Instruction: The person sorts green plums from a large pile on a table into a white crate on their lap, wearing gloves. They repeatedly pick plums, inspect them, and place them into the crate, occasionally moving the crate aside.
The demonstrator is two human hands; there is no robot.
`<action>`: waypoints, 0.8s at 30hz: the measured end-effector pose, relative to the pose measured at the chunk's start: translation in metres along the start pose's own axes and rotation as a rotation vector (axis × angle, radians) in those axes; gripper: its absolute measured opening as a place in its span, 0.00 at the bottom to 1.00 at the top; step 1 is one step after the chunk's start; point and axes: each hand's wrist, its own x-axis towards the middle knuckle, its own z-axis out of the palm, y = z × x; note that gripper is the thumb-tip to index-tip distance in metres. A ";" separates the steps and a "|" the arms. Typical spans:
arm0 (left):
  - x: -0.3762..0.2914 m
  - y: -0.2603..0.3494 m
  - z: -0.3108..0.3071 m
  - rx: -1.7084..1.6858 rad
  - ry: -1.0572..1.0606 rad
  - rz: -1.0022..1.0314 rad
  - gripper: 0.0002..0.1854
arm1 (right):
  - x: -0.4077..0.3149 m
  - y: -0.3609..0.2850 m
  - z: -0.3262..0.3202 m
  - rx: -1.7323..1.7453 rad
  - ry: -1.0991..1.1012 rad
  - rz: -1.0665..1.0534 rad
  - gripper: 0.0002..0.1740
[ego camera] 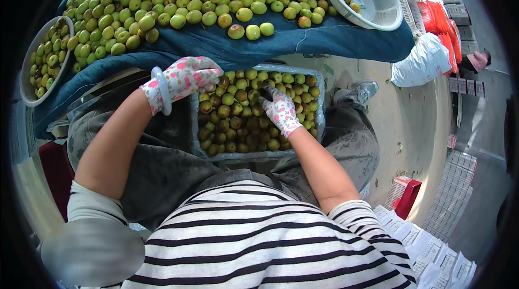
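Observation:
Many green and reddish-brown jujubes (231,121) fill a crate lined with pale plastic (322,102) between my knees. My right hand (279,110), in a floral glove, reaches down onto the fruit at the crate's right half; whether a jujube is in its fingers cannot be told. My left hand (190,76), gloved alike and with a pale bangle (161,91) at the wrist, hovers at the crate's upper left corner, its fingers curled and their inner side hidden. Beyond both hands, a heap of mostly green jujubes (194,5) lies on a blue cloth (259,48).
A round basket of jujubes (25,70) stands at the left. A white colander (395,15) with a few jujubes sits at the heap's right end. Further right are a stuffed white bag (421,62), red bags (436,17) and a person in pink (478,61). White crates (429,252) stand lower right.

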 end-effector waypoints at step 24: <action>0.027 -0.100 0.068 0.475 0.481 0.007 0.14 | -0.006 0.049 0.001 1.187 0.137 0.244 0.19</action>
